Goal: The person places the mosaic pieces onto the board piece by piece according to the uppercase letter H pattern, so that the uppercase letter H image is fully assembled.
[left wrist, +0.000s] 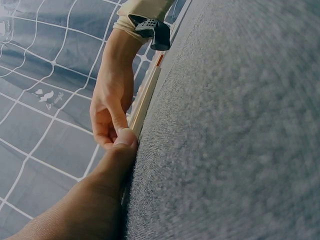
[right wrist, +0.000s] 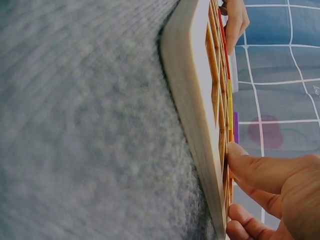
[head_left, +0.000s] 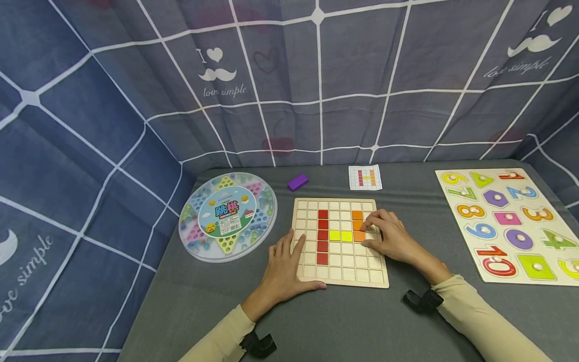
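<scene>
A wooden grid board (head_left: 309,274) lies on the table, holding a column of red tiles (head_left: 322,235), two yellow tiles (head_left: 341,236) and a column of orange tiles (head_left: 357,215). My left hand (head_left: 284,271) rests along the board's left side with fingers extended, its thumb by the front edge. At the right side, my right hand (head_left: 392,235) has thumb and index finger at the lowest visible orange tile (head_left: 359,236), pinching it. In the right wrist view the thumb (right wrist: 255,162) touches orange at the board's surface. Fingers partly cover that column.
Behind the board lie a purple block (head_left: 297,182) and a small card (head_left: 365,178) printed with a coloured grid pattern. A round game box (head_left: 227,216) sits to the left. On the right is a number-and-shape puzzle board (head_left: 470,226). Grid-patterned cloth (head_left: 289,75) hangs around the table.
</scene>
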Demonstrator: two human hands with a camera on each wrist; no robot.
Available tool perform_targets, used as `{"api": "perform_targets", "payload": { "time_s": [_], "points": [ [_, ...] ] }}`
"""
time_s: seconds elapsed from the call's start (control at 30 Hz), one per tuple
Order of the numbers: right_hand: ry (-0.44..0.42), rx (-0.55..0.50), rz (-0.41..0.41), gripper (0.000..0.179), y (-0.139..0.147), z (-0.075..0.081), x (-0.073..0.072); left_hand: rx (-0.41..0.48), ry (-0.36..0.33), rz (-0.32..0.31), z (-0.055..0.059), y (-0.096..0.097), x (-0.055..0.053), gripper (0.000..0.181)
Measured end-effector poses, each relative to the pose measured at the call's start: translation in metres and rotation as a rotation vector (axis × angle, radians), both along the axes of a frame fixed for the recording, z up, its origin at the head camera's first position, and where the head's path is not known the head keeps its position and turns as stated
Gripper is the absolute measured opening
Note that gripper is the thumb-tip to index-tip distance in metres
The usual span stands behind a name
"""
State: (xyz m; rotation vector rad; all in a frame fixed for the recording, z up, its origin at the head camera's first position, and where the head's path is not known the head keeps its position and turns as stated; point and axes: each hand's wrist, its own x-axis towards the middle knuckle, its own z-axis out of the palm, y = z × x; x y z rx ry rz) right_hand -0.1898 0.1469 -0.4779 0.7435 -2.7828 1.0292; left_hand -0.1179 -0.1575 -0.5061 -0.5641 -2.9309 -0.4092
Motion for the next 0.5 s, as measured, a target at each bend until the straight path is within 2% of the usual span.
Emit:
{"api": "perform_targets", "payload": {
  "time_s": [0.27,0.5],
  "points": [
    [0.021,-0.018,0.041,0.030,0.010,0.001,0.003,-0.016,0.003,-0.003,-0.001,0.000,0.000,0.125],
    [0.075,-0.018,-0.005,0.034,0.031,0.007,0.016,0.005,0.011,-0.004,0.001,0.000,0.001,0.124]
  ]
}}
